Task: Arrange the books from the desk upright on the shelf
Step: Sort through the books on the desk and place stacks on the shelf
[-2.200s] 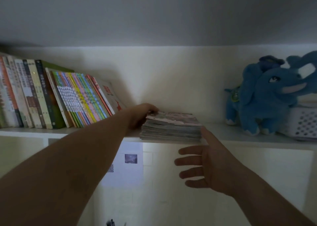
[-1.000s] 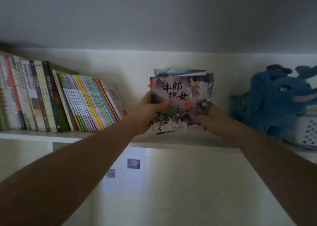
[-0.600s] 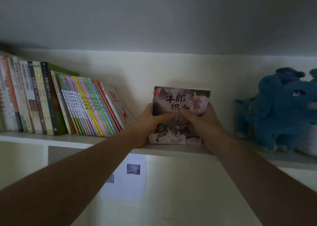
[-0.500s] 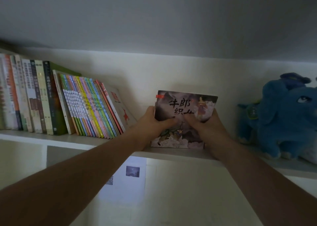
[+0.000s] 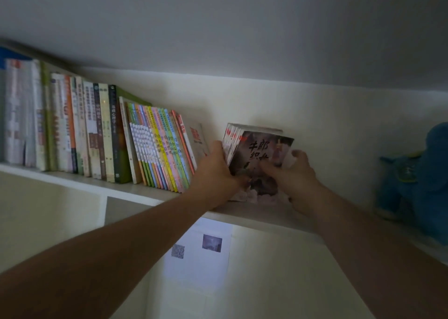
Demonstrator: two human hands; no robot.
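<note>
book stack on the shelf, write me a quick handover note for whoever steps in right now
Left hand: grips the left side of the book stack, thumb on the front cover.
Right hand: grips the stack's right side.
Stack: standing on its lower edge on the shelf, cover toward the camera, apart from the leaning row of books to its left; a blue plush sits to the right.
Done: stack is up on the shelf and upright.
Left: probably slide it left against the row so it stays up, then let go. The desk is out of view, so I cannot tell whether more books remain.
</note>
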